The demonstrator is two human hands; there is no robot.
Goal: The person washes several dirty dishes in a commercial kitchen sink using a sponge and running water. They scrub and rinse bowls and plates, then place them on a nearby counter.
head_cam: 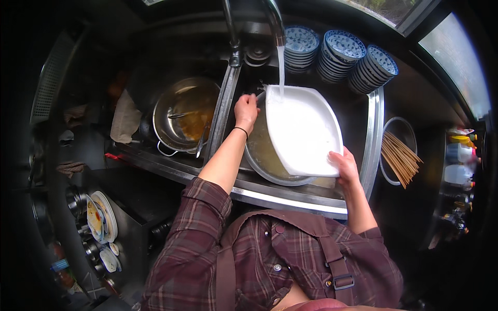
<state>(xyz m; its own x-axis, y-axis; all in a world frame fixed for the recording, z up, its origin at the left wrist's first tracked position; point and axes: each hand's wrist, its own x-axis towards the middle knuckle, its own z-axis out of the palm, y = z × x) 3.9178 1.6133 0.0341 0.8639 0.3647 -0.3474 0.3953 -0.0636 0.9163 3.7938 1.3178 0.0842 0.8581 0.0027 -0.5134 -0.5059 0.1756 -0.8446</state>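
My right hand [344,163] grips the lower right corner of a large white dish [303,132], which is tilted over a round metal basin [260,155] of cloudy water in the right sink. Water runs from the faucet [278,37] onto the dish's upper left part. Left of the dish, above the basin's rim, my left hand [247,110] is curled with its fingers bent; whether it holds something cannot be told. The fingertips are partly hidden.
Stacked blue-and-white bowls [342,46] stand behind the sink. In the left sink sits a metal pot [186,116] with brownish liquid and utensils. Wooden chopsticks [400,159] lie in a clear container at right. Used plates [102,217] are stacked at lower left. A metal divider [223,112] separates the sinks.
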